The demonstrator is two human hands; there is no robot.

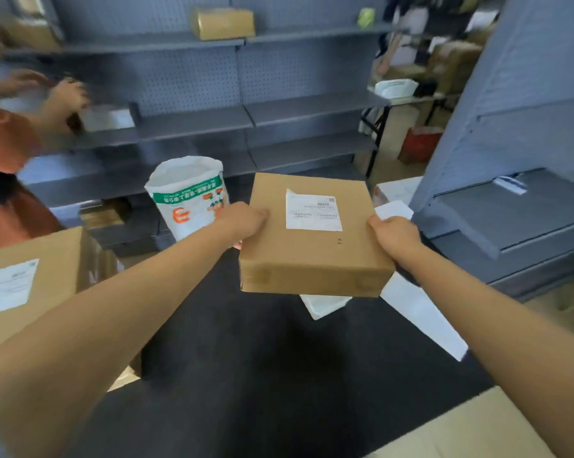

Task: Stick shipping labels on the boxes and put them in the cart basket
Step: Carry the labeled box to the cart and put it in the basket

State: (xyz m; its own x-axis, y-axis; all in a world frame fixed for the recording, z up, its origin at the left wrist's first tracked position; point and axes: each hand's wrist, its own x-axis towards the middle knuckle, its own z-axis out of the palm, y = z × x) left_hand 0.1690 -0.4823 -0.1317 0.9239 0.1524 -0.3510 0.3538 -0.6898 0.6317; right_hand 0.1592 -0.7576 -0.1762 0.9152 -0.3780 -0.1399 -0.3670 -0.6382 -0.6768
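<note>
far-left box (31,282): brown, white label on top | left hand (246,219): grips left edge of held box | held box (312,236): flat brown carton, centre, off the dark floor, tape patches on near side | shipping label (313,210): white, stuck flat on top | right hand (394,234): grips right edge

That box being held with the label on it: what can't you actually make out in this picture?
Head view only:
- Shipping label on the held box: print too small and blurred.
- Left hand and right hand: fingers hidden under the box.
- White sheets: partly hidden by box and arm.
- Cart basket: not seen.
</note>
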